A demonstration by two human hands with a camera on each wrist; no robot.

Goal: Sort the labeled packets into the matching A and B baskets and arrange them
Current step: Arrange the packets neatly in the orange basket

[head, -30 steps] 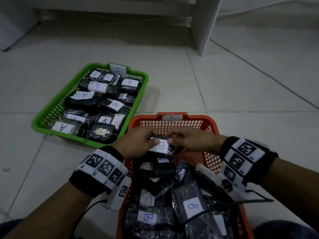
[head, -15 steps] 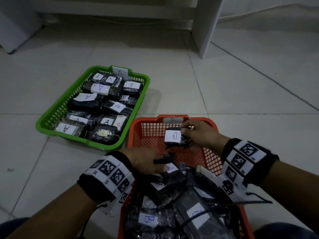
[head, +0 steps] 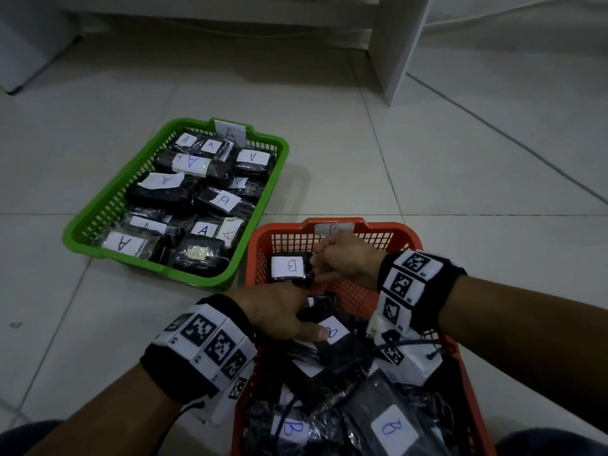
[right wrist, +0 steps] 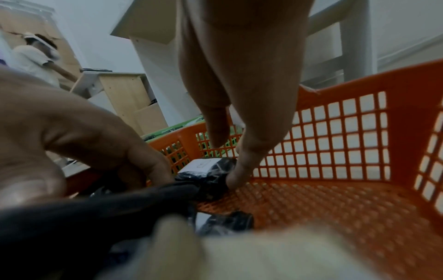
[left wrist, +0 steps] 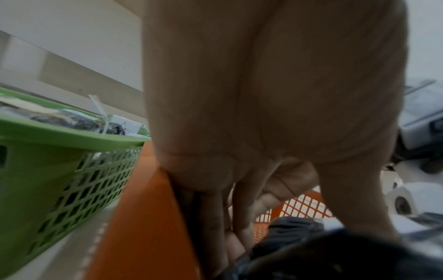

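Observation:
The orange B basket (head: 260, 238) sits in front of me, its near half piled with black packets. One B packet (head: 288, 266) lies flat on the floor of its far left corner. My right hand (head: 329, 261) is at that packet's right end; a fingertip (right wrist: 236, 176) presses against it and the thumb hangs free. My left hand (head: 279, 311) reaches over the basket's left rim and grips another black B packet (head: 332, 330) at the top of the pile, thumb on its label. The green A basket (head: 79, 238) at the left is full of A packets.
More B packets (head: 391, 426) fill the near end of the orange basket. A white furniture leg (head: 404, 44) stands on the tiled floor behind it. The green basket's wall (left wrist: 48, 180) is close beside the orange rim (left wrist: 143, 208).
My right hand carried the B packet to the far left corner of the orange basket and set it down. My left hand let go of it, dropped to the pile and took another packet.

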